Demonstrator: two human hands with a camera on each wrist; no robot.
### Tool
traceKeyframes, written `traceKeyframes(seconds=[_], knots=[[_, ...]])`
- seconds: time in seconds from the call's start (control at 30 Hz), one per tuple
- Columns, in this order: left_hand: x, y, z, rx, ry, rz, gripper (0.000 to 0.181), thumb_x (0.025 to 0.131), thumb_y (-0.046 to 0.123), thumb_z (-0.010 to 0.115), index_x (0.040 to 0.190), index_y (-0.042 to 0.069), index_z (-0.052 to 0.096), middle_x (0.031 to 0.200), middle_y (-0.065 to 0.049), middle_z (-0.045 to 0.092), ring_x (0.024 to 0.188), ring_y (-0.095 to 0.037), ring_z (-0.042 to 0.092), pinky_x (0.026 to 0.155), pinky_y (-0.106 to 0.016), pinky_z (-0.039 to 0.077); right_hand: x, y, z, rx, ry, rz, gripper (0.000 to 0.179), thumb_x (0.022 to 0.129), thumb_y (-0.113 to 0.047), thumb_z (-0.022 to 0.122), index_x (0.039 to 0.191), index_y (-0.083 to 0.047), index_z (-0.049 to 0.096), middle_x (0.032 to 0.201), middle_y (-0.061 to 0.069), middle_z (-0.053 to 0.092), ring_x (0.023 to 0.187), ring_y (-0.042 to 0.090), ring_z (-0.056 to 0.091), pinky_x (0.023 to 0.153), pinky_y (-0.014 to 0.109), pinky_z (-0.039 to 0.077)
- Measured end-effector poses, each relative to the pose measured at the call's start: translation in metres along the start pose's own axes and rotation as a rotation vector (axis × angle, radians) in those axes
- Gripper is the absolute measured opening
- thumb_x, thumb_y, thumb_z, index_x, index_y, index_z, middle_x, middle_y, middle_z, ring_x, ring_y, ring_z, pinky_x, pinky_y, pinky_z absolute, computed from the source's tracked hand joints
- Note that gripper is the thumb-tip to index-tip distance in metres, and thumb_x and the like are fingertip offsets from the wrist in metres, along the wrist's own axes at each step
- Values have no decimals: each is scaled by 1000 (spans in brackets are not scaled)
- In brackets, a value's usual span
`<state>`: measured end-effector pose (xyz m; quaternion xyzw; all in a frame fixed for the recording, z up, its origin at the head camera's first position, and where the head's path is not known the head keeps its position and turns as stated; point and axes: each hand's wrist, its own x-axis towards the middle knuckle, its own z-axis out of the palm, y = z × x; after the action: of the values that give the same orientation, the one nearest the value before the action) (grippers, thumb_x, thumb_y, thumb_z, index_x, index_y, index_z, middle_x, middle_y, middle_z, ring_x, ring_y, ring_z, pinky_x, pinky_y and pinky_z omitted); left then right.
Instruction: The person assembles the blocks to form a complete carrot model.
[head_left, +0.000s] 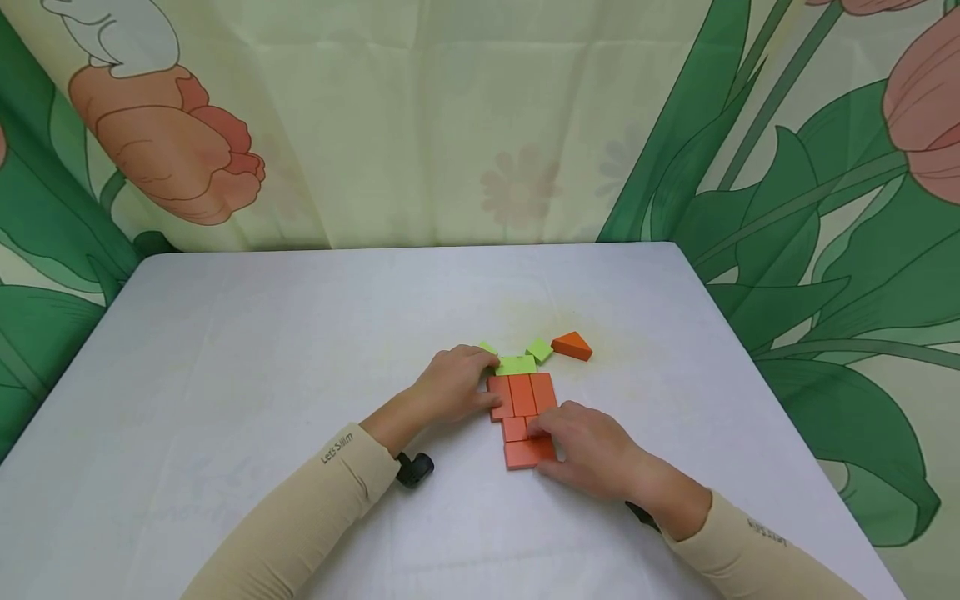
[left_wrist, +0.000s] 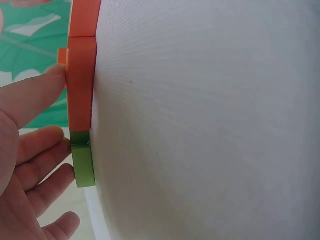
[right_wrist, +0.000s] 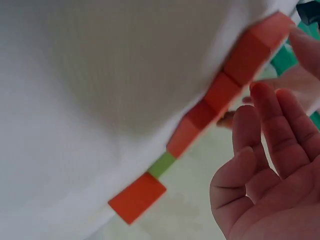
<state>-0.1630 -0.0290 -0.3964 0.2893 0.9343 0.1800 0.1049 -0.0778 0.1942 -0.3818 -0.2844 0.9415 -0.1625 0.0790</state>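
Orange and green building blocks lie flat together on the white table. Three long orange blocks stand side by side, with small orange blocks below and a wide orange block at the near end. A green block borders the far end. My left hand is at the upper left; its thumb rests on the left long block and its other fingers reach a green block. My right hand touches the lower right, its fingers over the small blocks and its thumb at the wide block's near edge.
A green block sits at an angle at the group's far right, beside an orange triangular block. Another green block shows partly behind the left fingers. The white table meets a printed cloth backdrop at its far edge.
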Motion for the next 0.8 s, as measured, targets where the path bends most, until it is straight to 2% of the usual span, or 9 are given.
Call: traceKeyframes(seconds=[0.17,0.27,0.37,0.57,0.8], knots=[[-1,0,0,1,7,5,55,90,37,76,134,7,61,135,-10,60,130,-29,50,106,-47,40,11,14,-22,44,42,97,35,88,-24,77,118,-9,68,110,1,67,104,23,61,88,44,52],[-2,-1,0,0,8,3,55,90,37,76,134,7,61,135,-10,60,130,-29,50,106,-47,40,24,34,-37,28,56,150,38,91,-21,73,126,-7,67,120,10,66,111,32,60,92,50,50],[-2,-1,1,-5,3,0,55,91,37,75,134,7,60,136,-10,60,131,-30,49,106,-47,40,39,55,-46,19,47,191,39,93,-19,70,130,-7,65,123,14,65,113,36,58,95,53,48],[-1,-2,2,-3,-5,-3,55,91,38,75,134,8,61,136,-9,59,131,-29,49,106,-47,40,57,85,-50,60,-8,213,39,94,-15,66,132,-7,63,126,15,64,116,38,57,100,55,43],[-1,-1,0,6,-3,0,55,90,38,75,134,8,61,136,-8,59,130,-28,49,106,-46,40,56,93,-50,22,-36,210,39,95,-16,65,132,-7,63,125,15,65,115,37,57,100,54,44]])
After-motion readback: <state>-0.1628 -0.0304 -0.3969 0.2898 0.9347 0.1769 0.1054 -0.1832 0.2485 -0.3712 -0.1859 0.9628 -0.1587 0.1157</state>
